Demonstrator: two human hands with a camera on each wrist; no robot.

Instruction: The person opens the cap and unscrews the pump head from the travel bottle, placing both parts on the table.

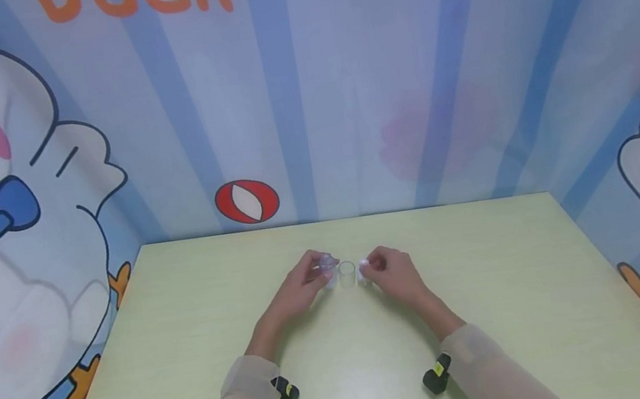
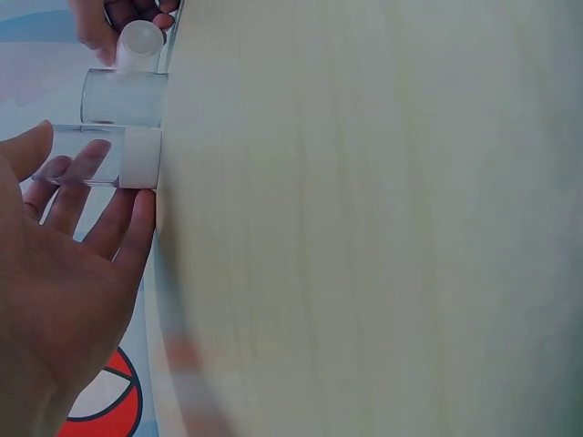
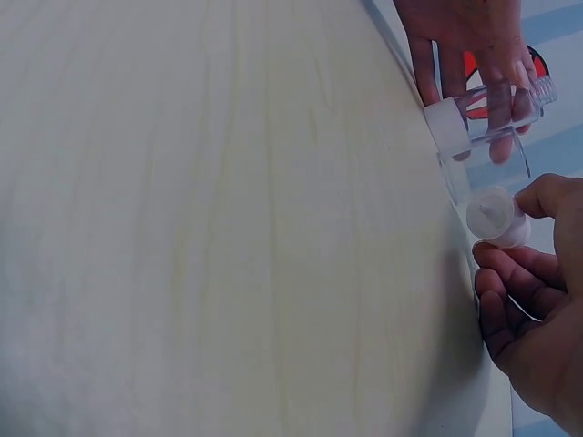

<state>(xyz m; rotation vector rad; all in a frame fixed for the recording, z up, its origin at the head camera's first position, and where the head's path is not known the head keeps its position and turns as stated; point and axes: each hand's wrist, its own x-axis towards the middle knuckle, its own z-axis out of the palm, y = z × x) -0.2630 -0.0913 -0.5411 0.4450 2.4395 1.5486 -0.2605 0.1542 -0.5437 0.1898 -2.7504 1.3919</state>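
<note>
My left hand (image 1: 299, 286) grips a small clear bottle (image 3: 499, 102) between thumb and fingers. Its threaded neck has no cap on it, and its white lower part (image 2: 141, 157) is right at the tabletop. Just beside the bottle stands a clear, open cylindrical cover (image 1: 347, 274), untouched by the fingers and between the two hands. On its other side, my right hand (image 1: 397, 275) pinches a small white cap (image 3: 496, 215) by thumb and fingertips. The round end of that cap faces the right wrist camera, close over the table.
Both hands are near the far part of a pale yellow table (image 1: 188, 320). A blue-striped cloth backdrop (image 1: 339, 83) with cartoon ducks rises behind its back edge and both sides. Black wrist cameras (image 1: 287, 393) are strapped at the sleeve cuffs.
</note>
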